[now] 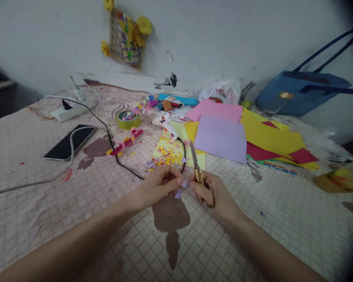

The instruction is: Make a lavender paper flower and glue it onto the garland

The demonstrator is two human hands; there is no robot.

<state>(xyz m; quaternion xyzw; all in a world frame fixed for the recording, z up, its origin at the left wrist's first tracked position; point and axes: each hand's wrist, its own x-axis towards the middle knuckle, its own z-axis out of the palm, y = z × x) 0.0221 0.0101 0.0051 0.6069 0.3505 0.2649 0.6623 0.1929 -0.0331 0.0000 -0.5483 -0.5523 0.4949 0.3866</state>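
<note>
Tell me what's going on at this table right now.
A person's left hand pinches a small purple paper piece, and the right hand meets it from the other side while holding gold-handled scissors, blades pointing away. Just beyond the hands, cut paper scraps lie on a pale yellow sheet, near a white glue gun. A larger purple sheet lies to the right.

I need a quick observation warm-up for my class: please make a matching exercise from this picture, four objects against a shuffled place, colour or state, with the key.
Column one
1. Scissors
2. Glue gun
3. Bag
4. Tape roll

Column two
A. Blue, by the wall
B. In the right hand
C. Small coloured pieces within its ring
D. White, with a black cord

Pairs: 1-B, 2-D, 3-A, 4-C
</note>
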